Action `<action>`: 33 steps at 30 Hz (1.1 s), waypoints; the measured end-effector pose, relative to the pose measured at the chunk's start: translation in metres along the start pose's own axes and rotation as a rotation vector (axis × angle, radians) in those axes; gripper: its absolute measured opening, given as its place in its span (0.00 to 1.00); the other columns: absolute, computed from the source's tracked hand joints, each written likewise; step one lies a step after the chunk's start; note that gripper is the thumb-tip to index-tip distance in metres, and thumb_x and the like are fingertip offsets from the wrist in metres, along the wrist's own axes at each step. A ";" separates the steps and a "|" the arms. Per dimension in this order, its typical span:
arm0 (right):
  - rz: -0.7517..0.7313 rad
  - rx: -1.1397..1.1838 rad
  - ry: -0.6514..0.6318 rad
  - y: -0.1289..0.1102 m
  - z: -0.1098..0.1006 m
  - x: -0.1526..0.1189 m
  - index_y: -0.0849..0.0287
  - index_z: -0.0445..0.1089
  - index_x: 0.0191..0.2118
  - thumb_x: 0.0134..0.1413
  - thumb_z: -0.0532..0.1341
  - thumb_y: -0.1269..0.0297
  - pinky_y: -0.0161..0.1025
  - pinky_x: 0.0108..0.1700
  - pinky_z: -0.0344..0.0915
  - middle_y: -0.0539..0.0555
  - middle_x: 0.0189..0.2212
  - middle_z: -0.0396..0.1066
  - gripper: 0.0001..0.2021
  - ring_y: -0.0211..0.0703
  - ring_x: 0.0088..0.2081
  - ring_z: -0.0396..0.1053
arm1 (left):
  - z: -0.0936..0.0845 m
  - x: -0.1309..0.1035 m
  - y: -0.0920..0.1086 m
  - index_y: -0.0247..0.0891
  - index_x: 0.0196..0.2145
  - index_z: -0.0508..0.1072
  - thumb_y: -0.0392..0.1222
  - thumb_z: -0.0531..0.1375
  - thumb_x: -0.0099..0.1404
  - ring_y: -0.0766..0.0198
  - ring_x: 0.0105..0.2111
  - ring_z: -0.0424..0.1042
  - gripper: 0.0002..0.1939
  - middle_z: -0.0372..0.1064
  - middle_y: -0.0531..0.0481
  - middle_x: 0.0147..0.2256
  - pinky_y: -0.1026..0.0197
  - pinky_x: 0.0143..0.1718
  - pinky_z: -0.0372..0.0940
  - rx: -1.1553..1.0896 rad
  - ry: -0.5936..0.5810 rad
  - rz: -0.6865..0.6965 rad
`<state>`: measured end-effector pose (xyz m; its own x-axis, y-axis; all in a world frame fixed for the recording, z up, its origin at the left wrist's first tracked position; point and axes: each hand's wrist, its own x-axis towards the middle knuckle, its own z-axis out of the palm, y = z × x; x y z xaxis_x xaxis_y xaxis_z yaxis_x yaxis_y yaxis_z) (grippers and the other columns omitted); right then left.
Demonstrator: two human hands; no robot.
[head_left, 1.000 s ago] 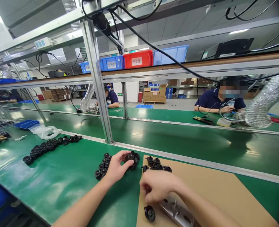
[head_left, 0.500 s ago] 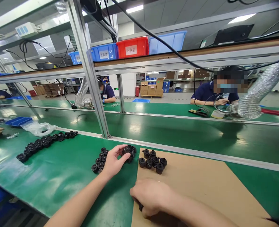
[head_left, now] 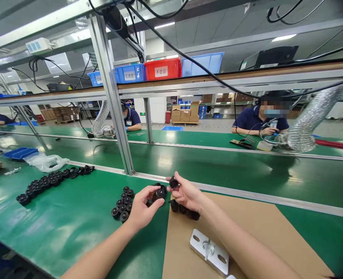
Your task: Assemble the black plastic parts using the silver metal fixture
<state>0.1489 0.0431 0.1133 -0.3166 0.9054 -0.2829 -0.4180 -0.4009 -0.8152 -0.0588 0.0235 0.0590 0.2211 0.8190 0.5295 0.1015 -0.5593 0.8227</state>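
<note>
My left hand (head_left: 146,205) has its thumb and fingers closed around a round black part (head_left: 159,193), beside more black parts at the cardboard's left edge. Raised over the cardboard's far left corner, my right hand (head_left: 185,193) pinches a small black part (head_left: 173,182). Beneath that hand several black parts (head_left: 183,209) stand on the cardboard (head_left: 252,224), partly hidden by it. A silver metal block (head_left: 209,252) with two oval slots lies on the cardboard near me. Left of my left hand is a group of round black parts (head_left: 121,205) on the green mat.
A longer row of black parts (head_left: 43,184) lies on the left of the mat (head_left: 72,217), near a plastic bag (head_left: 46,162) and a blue tray (head_left: 20,153). A metal post (head_left: 110,97) rises behind. People sit across the bench.
My right hand has risen from the near part of the cardboard to its far left corner with a black part, uncovering the silver block. My left hand stays almost where it was.
</note>
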 end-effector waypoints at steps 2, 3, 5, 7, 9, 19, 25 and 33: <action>0.077 0.108 -0.026 0.002 0.003 -0.001 0.62 0.67 0.45 0.77 0.47 0.51 0.23 0.16 0.53 0.54 0.29 0.72 0.20 0.29 0.18 0.58 | 0.001 -0.001 0.000 0.41 0.51 0.78 0.44 0.69 0.67 0.55 0.45 0.77 0.16 0.77 0.45 0.47 0.55 0.48 0.72 0.016 -0.013 0.013; 0.083 0.115 -0.031 0.002 0.004 -0.002 0.64 0.68 0.44 0.78 0.47 0.54 0.23 0.18 0.58 0.56 0.31 0.74 0.20 0.29 0.20 0.62 | 0.001 -0.002 0.000 0.41 0.51 0.78 0.44 0.69 0.67 0.55 0.45 0.77 0.16 0.77 0.45 0.46 0.55 0.48 0.72 0.020 -0.015 0.016; 0.057 0.081 -0.048 0.002 0.004 -0.004 0.66 0.69 0.42 0.78 0.49 0.58 0.25 0.23 0.66 0.61 0.36 0.76 0.18 0.30 0.24 0.68 | 0.000 -0.001 0.000 0.41 0.51 0.78 0.43 0.69 0.67 0.55 0.46 0.77 0.16 0.77 0.45 0.47 0.55 0.49 0.72 0.022 -0.007 0.019; -0.006 -0.001 -0.075 0.004 0.003 -0.004 0.68 0.71 0.42 0.76 0.53 0.57 0.26 0.25 0.70 0.63 0.40 0.77 0.18 0.33 0.27 0.72 | -0.001 0.000 0.000 0.41 0.52 0.77 0.42 0.69 0.67 0.54 0.46 0.77 0.17 0.77 0.45 0.48 0.55 0.49 0.72 0.018 0.004 0.026; -0.097 -0.098 -0.093 0.007 0.000 -0.003 0.66 0.72 0.42 0.73 0.58 0.54 0.27 0.26 0.70 0.63 0.42 0.77 0.17 0.34 0.28 0.73 | -0.002 0.001 0.001 0.41 0.52 0.77 0.42 0.69 0.67 0.55 0.46 0.77 0.16 0.77 0.45 0.48 0.55 0.49 0.72 0.008 0.020 0.037; -0.269 -0.287 -0.145 0.018 0.003 -0.002 0.62 0.70 0.36 0.52 0.72 0.39 0.28 0.27 0.61 0.48 0.25 0.66 0.28 0.32 0.27 0.63 | -0.003 0.001 -0.002 0.44 0.54 0.77 0.41 0.67 0.69 0.55 0.47 0.76 0.16 0.75 0.46 0.48 0.55 0.49 0.72 0.024 0.059 0.082; -0.431 -0.517 -0.162 0.016 0.003 -0.005 0.61 0.71 0.43 0.53 0.72 0.40 0.34 0.29 0.60 0.50 0.30 0.71 0.27 0.34 0.27 0.63 | -0.004 0.000 -0.001 0.45 0.55 0.76 0.41 0.66 0.70 0.56 0.45 0.75 0.16 0.75 0.45 0.48 0.55 0.46 0.71 0.065 0.061 0.119; -0.572 -0.705 -0.102 0.021 0.004 -0.008 0.59 0.72 0.46 0.58 0.69 0.52 0.40 0.40 0.67 0.54 0.40 0.75 0.17 0.42 0.37 0.70 | -0.003 0.002 0.002 0.44 0.55 0.76 0.40 0.65 0.71 0.55 0.46 0.75 0.16 0.75 0.45 0.48 0.55 0.47 0.72 0.091 0.036 0.154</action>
<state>0.1389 0.0265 0.1007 -0.3085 0.9097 0.2780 0.0720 0.3137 -0.9468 -0.0609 0.0241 0.0626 0.2060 0.7259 0.6563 0.1569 -0.6865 0.7100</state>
